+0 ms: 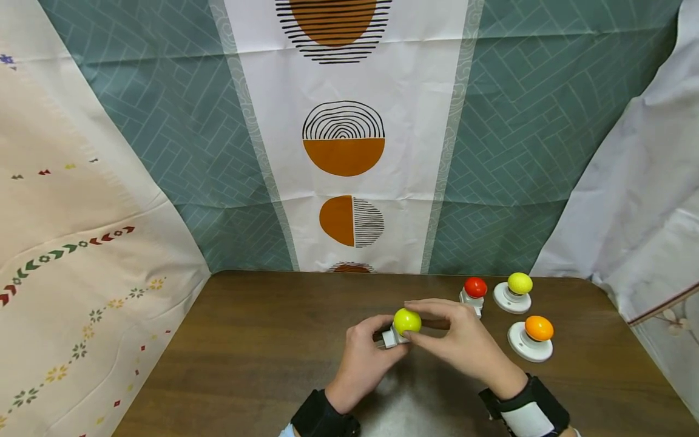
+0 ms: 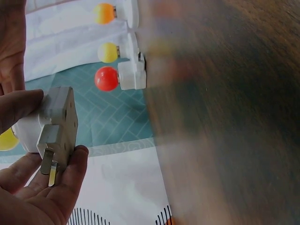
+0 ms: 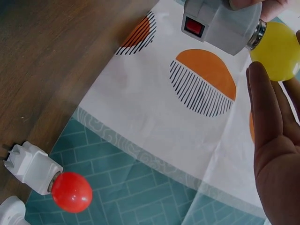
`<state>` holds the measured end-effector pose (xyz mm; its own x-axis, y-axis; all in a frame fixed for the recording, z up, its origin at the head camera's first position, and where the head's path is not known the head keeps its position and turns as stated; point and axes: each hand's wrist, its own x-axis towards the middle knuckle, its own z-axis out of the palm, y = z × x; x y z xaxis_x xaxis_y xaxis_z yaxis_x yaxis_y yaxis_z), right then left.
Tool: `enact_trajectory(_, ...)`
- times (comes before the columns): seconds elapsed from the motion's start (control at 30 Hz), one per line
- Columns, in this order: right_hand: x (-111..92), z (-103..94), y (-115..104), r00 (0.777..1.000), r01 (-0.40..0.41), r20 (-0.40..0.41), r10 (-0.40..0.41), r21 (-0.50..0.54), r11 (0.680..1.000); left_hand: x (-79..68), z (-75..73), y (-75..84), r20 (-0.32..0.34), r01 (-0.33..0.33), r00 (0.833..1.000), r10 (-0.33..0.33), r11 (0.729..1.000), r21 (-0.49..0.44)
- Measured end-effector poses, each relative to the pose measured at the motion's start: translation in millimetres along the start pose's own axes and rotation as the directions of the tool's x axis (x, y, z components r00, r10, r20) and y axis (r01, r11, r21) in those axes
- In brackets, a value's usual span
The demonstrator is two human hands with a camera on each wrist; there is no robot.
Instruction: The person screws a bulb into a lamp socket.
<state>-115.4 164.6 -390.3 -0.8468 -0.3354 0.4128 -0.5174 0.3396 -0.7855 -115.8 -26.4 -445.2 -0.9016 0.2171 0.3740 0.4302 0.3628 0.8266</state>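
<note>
Above the wooden table, my left hand (image 1: pixel 364 352) grips a white plug-in lamp socket (image 2: pixel 58 112) by its sides. Two flat metal prongs (image 2: pixel 49 168) stick out of the socket in the left wrist view, and a red switch (image 3: pixel 193 26) shows on it in the right wrist view. A yellow bulb (image 1: pixel 407 321) sits at the socket's mouth, with some of its metal base (image 3: pixel 257 35) visible. My right hand (image 1: pixel 459 337) holds this bulb between thumb and fingers, fingertips on its round glass.
To the right on the table (image 1: pixel 262 340) stand a red bulb (image 1: pixel 476 287) in a white plug socket, a yellow bulb (image 1: pixel 520 283) and an orange bulb (image 1: pixel 539 328), the latter two on round white bases. Patterned cloth (image 1: pixel 415 152) hangs behind the table.
</note>
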Motion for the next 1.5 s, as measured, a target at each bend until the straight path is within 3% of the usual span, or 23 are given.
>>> enact_trajectory(0.33, -0.9, 2.9, 1.0, 0.996, 0.032, -0.076, -0.036, -0.064, 0.997, 0.5, 1.7, -1.6, 0.001, -0.002, 1.0, 0.002, 1.0, -0.003)
enact_trajectory(0.6, 0.5, -3.1, 2.4, 0.993, 0.108, 0.068, -0.099, -0.151, 0.983, 1.4, 0.6, -0.7, 0.003, -0.006, 1.0, 0.006, 1.0, -0.006)
enact_trajectory(0.8, 0.9, -5.2, 1.3, 0.989, 0.104, 0.115, -0.09, -0.117, 0.988, 1.3, -0.2, 0.7, 0.011, 0.004, 1.0, -0.004, 1.0, -0.007)
enact_trajectory(1.5, 1.4, -0.5, -3.9, 0.998, 0.057, -0.013, -0.057, -0.027, 0.998, 1.3, -2.5, 5.8, -0.002, -0.006, 1.0, 0.006, 1.0, 0.005)
